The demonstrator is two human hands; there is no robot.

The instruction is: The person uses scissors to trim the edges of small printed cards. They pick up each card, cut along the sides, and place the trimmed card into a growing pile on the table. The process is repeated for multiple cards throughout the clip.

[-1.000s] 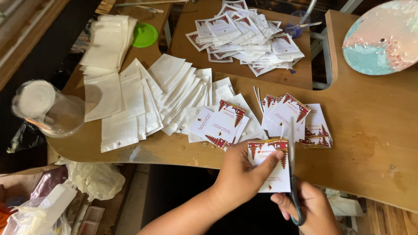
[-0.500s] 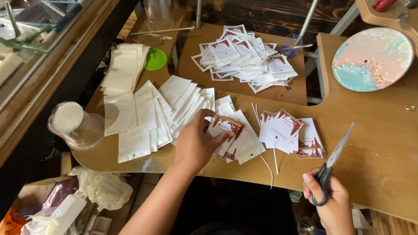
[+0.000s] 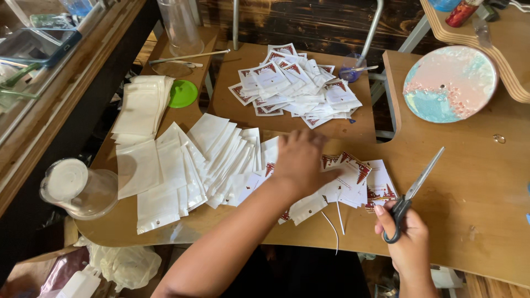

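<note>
since half a second ago the left hand [image 3: 302,161] has slid rightward from the white pouches onto the small white cards printed with red triangular patterns [image 3: 353,179], and the right hand [image 3: 409,241] has drawn the grey metal scissors with black handles [image 3: 415,190] a little closer to them. the left hand now lies palm down, fingers spread and flat, pressing on the near stack of cards without closing around any; the cards sit under its fingertips and stick out to its right. the right hand is curled shut on the scissors' handles, thumb through one loop, and the blades point up and away to the right, closed or nearly so. the scissors' handles lie just beside the right edge of the card stack, the blades well clear of it.

two thin white strips [image 3: 334,223] lie on the curved light wooden tabletop [image 3: 475,182] just below the cards. a fan of glossy white flat pouches [image 3: 182,165] spreads left of the hand, and a second heap of printed cards [image 3: 295,85] lies on the far part of the table. a round pastel-painted disc [image 3: 450,83] rests at the far right.

the left palm hides how many cards are under it, the right wrist is cut off by the lower edge, and the card prints are too small to make out.
</note>
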